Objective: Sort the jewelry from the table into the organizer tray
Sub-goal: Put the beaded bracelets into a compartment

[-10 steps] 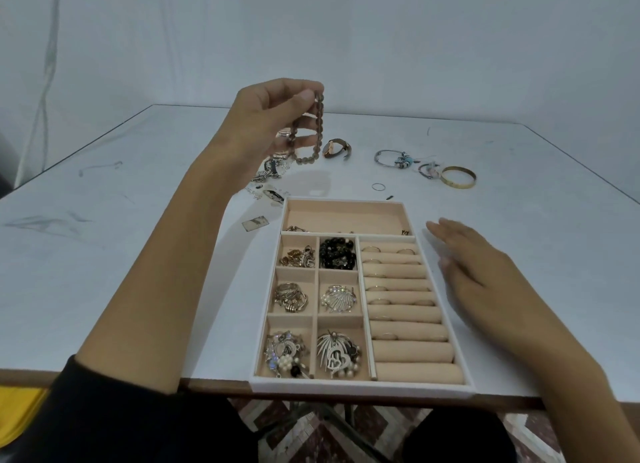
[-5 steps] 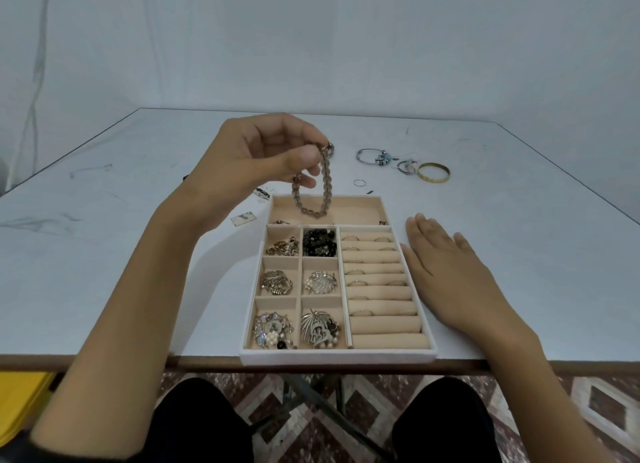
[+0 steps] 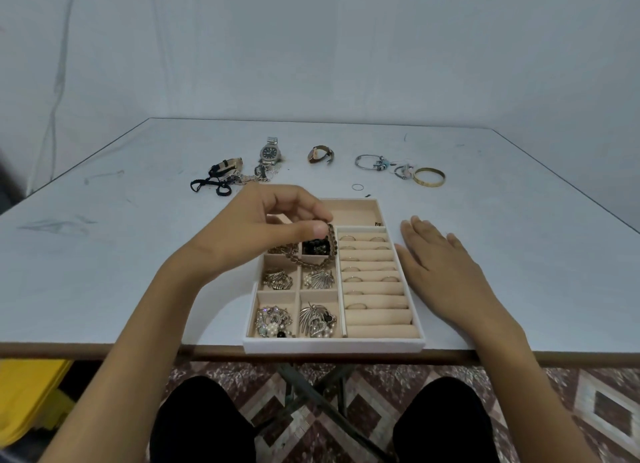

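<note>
A beige organizer tray (image 3: 381, 339) sits at the table's near edge, with brooches in its small left compartments and rings on rolls at the right. My left hand (image 3: 263, 225) pinches a brown beaded bracelet (image 3: 325, 256) between thumb and fingers; the loop dangles over the tray's upper small compartments. My right hand (image 3: 440, 270) lies flat on the table, fingers straight, against the tray's right side. Further back lie a steel watch (image 3: 269, 152), a brown-strap watch (image 3: 320, 154), a silver bangle (image 3: 372, 162) and a gold bangle (image 3: 428, 177).
Black cords (image 3: 213, 182) and a tangle of chains lie left of the steel watch. A thin ring (image 3: 358, 187) sits just behind the tray. The white table's (image 3: 104, 254) front edge runs under the tray; a patterned floor shows below.
My left hand has come down and toward me with the bracelet, from above the far jewelry to low over the tray's small compartments. The right hand has stayed beside the tray.
</note>
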